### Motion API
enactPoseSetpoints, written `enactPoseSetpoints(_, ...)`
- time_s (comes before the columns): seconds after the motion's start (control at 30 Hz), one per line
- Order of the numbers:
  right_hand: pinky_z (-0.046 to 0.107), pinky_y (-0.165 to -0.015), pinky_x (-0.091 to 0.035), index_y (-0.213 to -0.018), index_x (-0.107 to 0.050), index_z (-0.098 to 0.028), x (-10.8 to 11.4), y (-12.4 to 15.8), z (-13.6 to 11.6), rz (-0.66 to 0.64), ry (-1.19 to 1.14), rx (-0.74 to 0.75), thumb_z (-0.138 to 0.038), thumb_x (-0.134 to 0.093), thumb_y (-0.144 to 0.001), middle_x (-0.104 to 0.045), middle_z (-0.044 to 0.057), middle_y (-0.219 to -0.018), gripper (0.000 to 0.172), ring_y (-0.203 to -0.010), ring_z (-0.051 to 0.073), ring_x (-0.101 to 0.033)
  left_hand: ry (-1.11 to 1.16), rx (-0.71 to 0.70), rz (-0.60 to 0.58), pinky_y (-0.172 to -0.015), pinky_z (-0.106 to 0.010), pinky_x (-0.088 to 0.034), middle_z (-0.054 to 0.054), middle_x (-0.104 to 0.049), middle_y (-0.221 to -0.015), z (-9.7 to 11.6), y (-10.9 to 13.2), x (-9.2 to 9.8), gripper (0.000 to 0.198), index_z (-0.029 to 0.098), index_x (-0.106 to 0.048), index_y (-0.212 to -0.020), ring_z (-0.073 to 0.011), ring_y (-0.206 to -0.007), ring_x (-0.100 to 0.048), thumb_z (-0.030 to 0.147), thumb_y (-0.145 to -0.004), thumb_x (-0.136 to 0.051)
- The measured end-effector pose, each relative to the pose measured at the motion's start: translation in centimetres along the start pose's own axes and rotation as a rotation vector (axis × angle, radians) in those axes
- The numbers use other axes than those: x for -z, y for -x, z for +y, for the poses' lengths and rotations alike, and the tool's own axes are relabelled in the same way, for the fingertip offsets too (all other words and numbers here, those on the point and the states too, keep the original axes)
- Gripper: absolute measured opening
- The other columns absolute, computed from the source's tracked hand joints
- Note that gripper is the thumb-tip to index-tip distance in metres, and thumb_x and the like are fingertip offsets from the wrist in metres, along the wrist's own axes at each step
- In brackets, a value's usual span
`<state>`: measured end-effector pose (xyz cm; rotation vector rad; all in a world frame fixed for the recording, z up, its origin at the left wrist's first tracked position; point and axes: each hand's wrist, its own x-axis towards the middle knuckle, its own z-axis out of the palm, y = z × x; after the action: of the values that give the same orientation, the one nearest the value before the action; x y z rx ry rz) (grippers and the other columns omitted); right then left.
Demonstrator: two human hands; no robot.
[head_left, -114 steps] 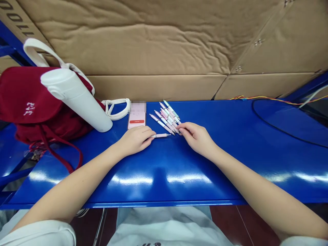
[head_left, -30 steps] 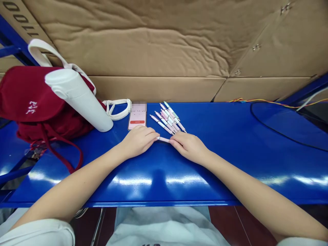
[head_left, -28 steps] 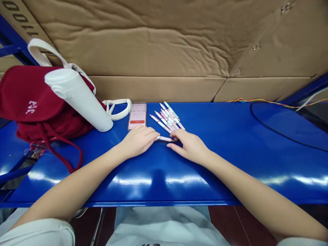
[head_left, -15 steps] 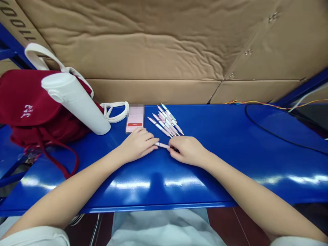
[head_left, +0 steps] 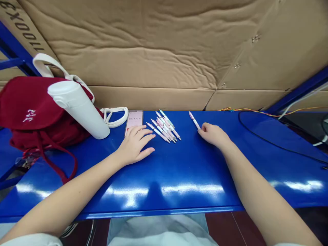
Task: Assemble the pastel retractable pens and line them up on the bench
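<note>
Your left hand is palm down on the blue metal desk, fingers spread and flat, so that grip is open and holds nothing. Its fingertips sit just beside the bunch of pens, and its index finger is close to the pink-and-white ones at the near end. Your right hand is well off to the right of that bunch, wrist low, fingers curled in toward the lower end of a single white-and-pink pen. That pen lies alone on the desk, tilted away from you, its lower end at or behind your fingertips. You can't tell from this view whether the grip is actually closed on it or only touching it. Both forearms reach in from the bottom corners. Left of the pens is a phone showing a timer, flat on the desk, with a white insulated bottle leaning on a dark red bag further left. A white strap lies between bottle and phone.
</note>
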<state>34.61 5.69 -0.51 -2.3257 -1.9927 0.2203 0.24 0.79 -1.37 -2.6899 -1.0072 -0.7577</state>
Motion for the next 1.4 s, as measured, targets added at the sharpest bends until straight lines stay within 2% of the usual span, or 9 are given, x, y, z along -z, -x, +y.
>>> enactPoseSetpoints(0.07, 0.025, -0.051, -0.031, -0.08, -0.055, -0.021, 0.2, 0.3, -0.2, -0.015, 0.02, -0.032, -0.046, -0.049, -0.076, -0.063, 0.006, -0.077, 0.027, -0.062, 0.019, -0.055, 0.015, 0.014, -0.026, -0.099, -0.046, -0.032, -0.009, -0.061, -0.115, 0.0, -0.1, 0.0, 0.036, 0.018, -0.059, -0.112, -0.0287, -0.117, -0.044, 0.041, -0.088, -0.047)
enactPoseSetpoints(0.17, 0.026, -0.052, -0.033, -0.084, -0.054, -0.021, 0.2, 1.7, -2.0, 0.134, -0.038, 0.022, -0.05, -0.047, -0.079, -0.064, 0.006, -0.079, 0.03, -0.067, 0.02, -0.057, 0.05, 0.01, -0.084, -0.099, -0.045, -0.031, -0.008, -0.065, -0.106, -0.1, -0.2, -0.1, 0.034, 0.018, -0.062, -0.106, -0.0259, -0.11, -0.05, 0.042, -0.089, -0.045)
enactPoseSetpoints(0.33, 0.024, -0.062, -0.038, -0.093, -0.054, -0.021, -1.7, 2.9, -6.6, 0.127, -0.196, 0.357, -0.032, -0.044, -0.085, -0.065, 0.003, -0.082, 0.017, -0.075, 0.016, -0.06, 0.082, -0.003, -0.137, -0.1, -0.045, -0.029, -0.006, -0.066, -0.1, 0.2, -0.2, -0.5, 0.033, 0.02, -0.064, -0.101, -0.0238, -0.105, -0.052, 0.043, -0.09, -0.044)
enactPoseSetpoints(0.47, 0.024, -0.06, -0.039, -0.098, -0.055, -0.02, -2.3, 0.8, -8.6, 0.027, -0.114, 0.246, -0.037, -0.04, -0.086, -0.067, 0.005, -0.086, 0.026, -0.078, 0.019, -0.061, 0.102, -0.012, -0.183, -0.1, -0.045, -0.03, -0.006, -0.066, -0.099, 0.7, -0.4, -0.6, 0.032, 0.02, -0.065, -0.099, -0.0232, -0.104, -0.053, 0.042, -0.09, -0.043)
enactPoseSetpoints(0.63, 0.03, -0.063, -0.042, -0.094, -0.059, -0.019, -1.1, -1.5, -9.9, -0.104, -0.026, 0.201, -0.038, -0.043, -0.082, -0.068, 0.011, -0.092, 0.028, -0.081, 0.025, -0.062, 0.1, -0.017, -0.207, -0.1, -0.044, -0.03, -0.006, -0.066, -0.098, 0.6, -0.6, -0.9, 0.031, 0.019, -0.065, -0.099, -0.0222, -0.1, -0.054, 0.041, -0.09, -0.044)
enactPoseSetpoints(0.93, 0.035, -0.073, -0.045, -0.087, -0.064, -0.017, -1.2, 0.2, -11.5, -0.128, -0.051, 0.267, -0.037, -0.038, -0.086, -0.067, 0.017, -0.099, 0.033, -0.092, 0.029, -0.063, 0.085, -0.027, -0.224, -0.095, -0.04, -0.036, -0.008, -0.064, -0.104, 0.8, -0.8, -1.5, 0.033, 0.018, -0.059, -0.109, -0.0218, -0.099, -0.056, 0.039, -0.089, -0.046)
enactPoseSetpoints(1.03, 0.032, -0.068, -0.046, -0.075, -0.063, -0.016, -0.9, 0.8, -11.4, -0.153, -0.123, 0.265, -0.033, -0.042, -0.084, -0.069, 0.017, -0.088, 0.028, -0.085, 0.028, -0.065, 0.073, -0.008, -0.235, -0.097, -0.041, -0.034, -0.01, -0.063, -0.107, 1.0, -1.3, -1.4, 0.036, 0.015, -0.057, -0.109, -0.0232, -0.102, -0.055, 0.042, -0.089, -0.045)
enactPoseSetpoints(1.2, 0.024, -0.045, -0.044, -0.063, -0.055, -0.017, -1.0, 0.8, -11.3, -0.293, -0.307, 0.223, -0.029, -0.044, -0.083, -0.063, 0.008, -0.053, 0.026, -0.045, 0.018, -0.061, 0.084, 0.052, -0.254, -0.089, -0.038, -0.038, -0.009, -0.064, -0.104, 0.7, -3.0, -1.8, 0.034, 0.016, -0.057, -0.105, -0.023, -0.101, -0.056, 0.044, -0.09, -0.042)
enactPoseSetpoints(1.4, 0.02, -0.036, -0.042, -0.059, -0.05, -0.016, -1.9, 0.2, -12.4, -0.328, -0.522, 0.158, -0.025, -0.044, -0.083, -0.057, 0.001, -0.047, 0.026, -0.033, 0.011, -0.054, 0.073, 0.249, -0.255, -0.088, -0.04, -0.038, -0.006, -0.066, -0.092, -1.2, -5.0, -2.6, 0.031, 0.019, -0.058, -0.094, -0.0235, -0.094, -0.058, 0.043, -0.091, -0.039)
